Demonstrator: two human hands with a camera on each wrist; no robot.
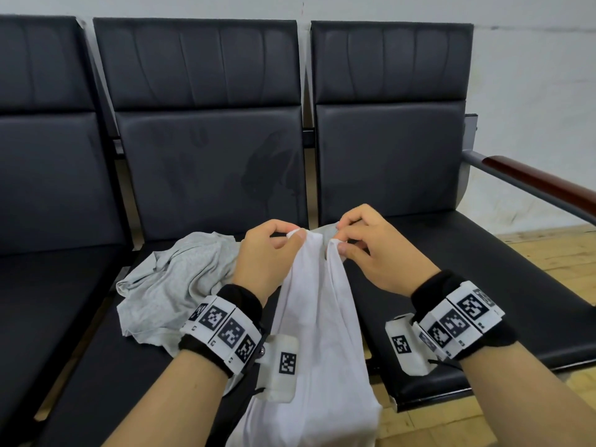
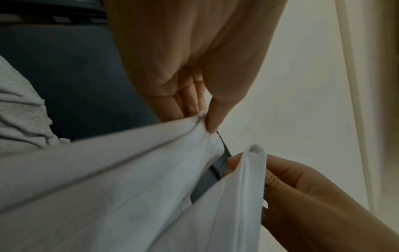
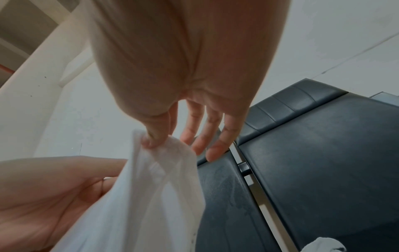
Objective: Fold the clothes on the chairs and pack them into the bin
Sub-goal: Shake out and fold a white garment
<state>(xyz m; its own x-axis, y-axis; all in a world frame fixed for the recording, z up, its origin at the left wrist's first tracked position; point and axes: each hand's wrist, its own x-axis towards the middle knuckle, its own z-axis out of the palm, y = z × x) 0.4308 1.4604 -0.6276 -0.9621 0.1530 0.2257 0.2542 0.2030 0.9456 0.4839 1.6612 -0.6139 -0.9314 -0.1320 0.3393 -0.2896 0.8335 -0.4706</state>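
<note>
A white garment (image 1: 317, 333) hangs down from both my hands over the front of the middle seat. My left hand (image 1: 274, 250) pinches one top corner between thumb and fingers; the left wrist view shows that pinch on the white garment (image 2: 129, 179). My right hand (image 1: 358, 240) pinches the other top corner of the white garment (image 3: 151, 187) with thumb and forefinger, its other fingers (image 3: 215, 145) spread loose. The two hands are close together above the gap between two seats. A crumpled grey garment (image 1: 174, 282) lies on the middle seat, left of my left hand.
A row of black padded chairs (image 1: 209, 156) stands against a white wall. The right chair (image 1: 451, 269) has a grey armrest with a dark red top (image 1: 541, 182). Wooden floor (image 1: 554, 253) shows at right. A small white cloth item (image 3: 323, 245) lies on a seat.
</note>
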